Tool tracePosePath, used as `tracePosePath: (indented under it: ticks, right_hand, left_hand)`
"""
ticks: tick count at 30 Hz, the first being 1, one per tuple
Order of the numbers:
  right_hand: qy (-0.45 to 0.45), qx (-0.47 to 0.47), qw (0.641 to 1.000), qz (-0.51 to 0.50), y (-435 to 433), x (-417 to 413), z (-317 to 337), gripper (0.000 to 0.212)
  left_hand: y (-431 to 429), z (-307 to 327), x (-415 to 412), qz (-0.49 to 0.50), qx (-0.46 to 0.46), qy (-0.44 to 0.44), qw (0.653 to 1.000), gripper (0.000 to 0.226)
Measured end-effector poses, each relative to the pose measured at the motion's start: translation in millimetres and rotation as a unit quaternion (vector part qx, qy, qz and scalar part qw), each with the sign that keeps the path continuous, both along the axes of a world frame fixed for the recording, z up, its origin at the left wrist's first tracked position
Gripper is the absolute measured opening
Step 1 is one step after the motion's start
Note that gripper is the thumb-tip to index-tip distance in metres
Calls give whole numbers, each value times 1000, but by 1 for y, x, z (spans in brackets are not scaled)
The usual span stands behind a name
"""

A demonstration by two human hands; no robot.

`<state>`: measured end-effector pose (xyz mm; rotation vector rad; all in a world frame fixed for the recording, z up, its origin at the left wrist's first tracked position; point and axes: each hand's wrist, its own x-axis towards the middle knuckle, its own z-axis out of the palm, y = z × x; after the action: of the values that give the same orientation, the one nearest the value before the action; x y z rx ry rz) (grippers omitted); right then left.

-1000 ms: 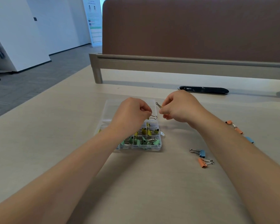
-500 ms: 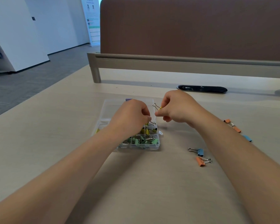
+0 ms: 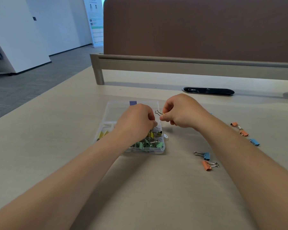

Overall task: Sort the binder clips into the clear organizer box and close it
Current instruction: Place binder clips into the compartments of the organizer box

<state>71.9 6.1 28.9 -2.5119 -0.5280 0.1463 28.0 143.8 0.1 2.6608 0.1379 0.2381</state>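
The clear organizer box (image 3: 162, 147) lies open on the desk, its lid (image 3: 113, 110) flat behind it. Yellow clips (image 3: 102, 134) and green clips (image 3: 158, 144) fill its compartments. My left hand (image 3: 136, 121) hovers over the box with fingers pinched; what it holds is hidden. My right hand (image 3: 181, 112) pinches a yellow binder clip (image 3: 159, 113) just right of the box, its wire handle sticking out to the left. Loose on the desk to the right are a blue clip (image 3: 204, 155), an orange clip (image 3: 209, 165), two more orange clips (image 3: 239, 129) and another blue clip (image 3: 254, 142).
A black oblong cable port (image 3: 208, 91) sits in the desk behind my hands. A brown partition (image 3: 198, 29) on a grey rail (image 3: 181, 63) closes the far edge. The desk's left edge drops to the floor (image 3: 23, 83).
Both hands stay close together above the box. The right hand has turned the yellow clip a little, and the left hand has dipped slightly toward the compartments.
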Motion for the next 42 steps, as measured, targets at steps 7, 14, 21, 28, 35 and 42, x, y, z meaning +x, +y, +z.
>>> tracePosePath:
  ticks: [7,14,21,28,35,42]
  right_hand:
    - [-10,-20,1000,17,1,-1,1,11]
    - [-8,-29,999,15,4,-3,0,21]
    - [-8,-21,999,22,4,-4,1,21]
    - [-11,-29,999,35,6,-5,-1,19]
    - [-56,-91,993,45,12,-7,-7,12]
    - [-91,-140,985,46,15,-11,-8,17]
  left_hand:
    - [2,2,-3,-17,-5,3,1000,13]
    - [3,1,-5,-23,-11,-9,1000,6]
    - [5,0,-6,-15,-16,-16,1000,21]
    - [6,1,-7,-9,-24,-18,1000,26]
    - [6,1,-8,-21,-2,-20,1000,17]
    - [6,2,-8,-25,14,-19,999,5]
